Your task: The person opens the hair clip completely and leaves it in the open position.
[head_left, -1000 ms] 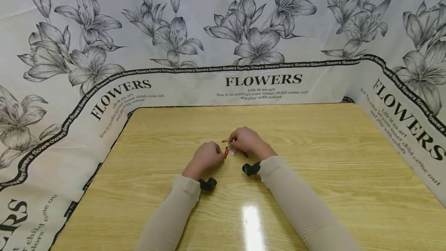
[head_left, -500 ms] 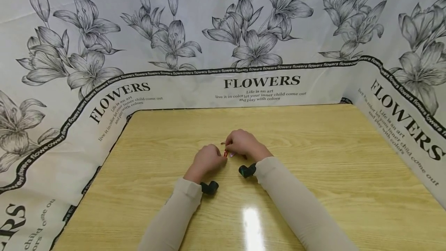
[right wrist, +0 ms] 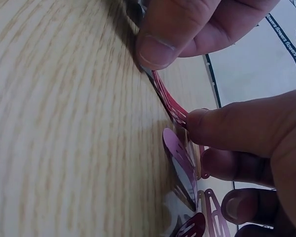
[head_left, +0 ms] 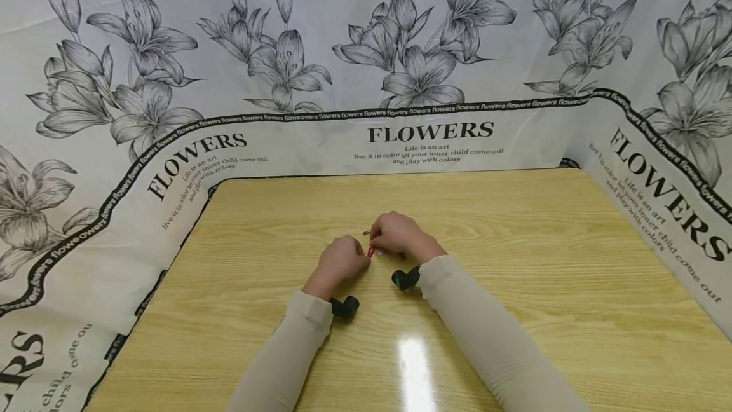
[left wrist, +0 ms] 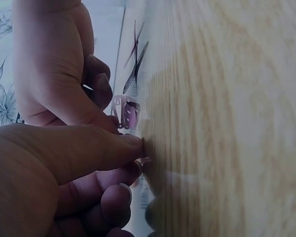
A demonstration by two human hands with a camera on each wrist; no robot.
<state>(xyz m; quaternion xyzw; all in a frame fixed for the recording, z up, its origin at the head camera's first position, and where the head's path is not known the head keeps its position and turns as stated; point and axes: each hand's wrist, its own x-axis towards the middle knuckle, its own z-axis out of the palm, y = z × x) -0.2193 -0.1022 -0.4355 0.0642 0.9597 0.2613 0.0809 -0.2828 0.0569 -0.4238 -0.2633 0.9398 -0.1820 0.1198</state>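
A small red snap hair clip (head_left: pixel 370 252) is held between both hands low over the wooden table. My left hand (head_left: pixel 341 262) pinches one end of it between thumb and fingers. At the other end, the thumb and fingers of my right hand (head_left: pixel 400 234) pinch it too. In the right wrist view the red clip (right wrist: pixel 168 98) stretches between the two thumbs, its ends hidden by the fingertips. Just beside it lies a light purple hair clip (right wrist: pixel 179 160), with a dark red clip (right wrist: pixel 193 226) and a pink clip (right wrist: pixel 216 212) close by.
Another hair clip (head_left: pixel 366 232) shows just beyond my right hand. In the left wrist view, a splayed dark clip (left wrist: pixel 134 69) and a pink clip (left wrist: pixel 120 111) lie past the fingers. A flower-printed cloth (head_left: pixel 320 145) borders the wooden table (head_left: pixel 543 259).
My right hand has come left and slightly down to the red hair clip in my left hand, covering most of the purple clip. Over the last half second both hands stay nearly still.
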